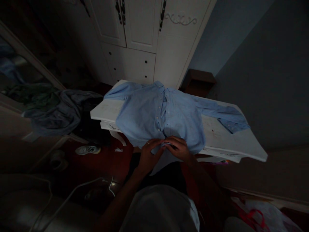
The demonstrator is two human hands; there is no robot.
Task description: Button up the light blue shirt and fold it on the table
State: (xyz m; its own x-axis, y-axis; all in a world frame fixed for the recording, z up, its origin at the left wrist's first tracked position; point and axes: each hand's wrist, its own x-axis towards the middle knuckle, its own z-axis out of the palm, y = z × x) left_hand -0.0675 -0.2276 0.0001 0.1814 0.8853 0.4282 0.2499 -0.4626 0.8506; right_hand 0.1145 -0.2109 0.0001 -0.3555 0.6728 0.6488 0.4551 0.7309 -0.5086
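Note:
A light blue button-up shirt (142,109) lies spread front side up across a white table (224,135), its collar toward the cabinet and its sleeves out to both sides. The front is parted along the button strip, and its lower hem hangs over the near edge. At that hem, my left hand (149,153) pinches the cloth between thumb and fingers. My right hand (177,146) meets it there, its fingers closed on the other side of the button strip. Whether a button sits between the fingertips is too dark to make out.
Behind the table stands a white cabinet (135,61) with drawers. Heaped clothes (55,109) lie at the left, near a shoe (87,149) on the red floor. A brown box (200,80) sits by the wall. White cords (72,193) run at lower left, and a plastic bag (267,214) rests at lower right.

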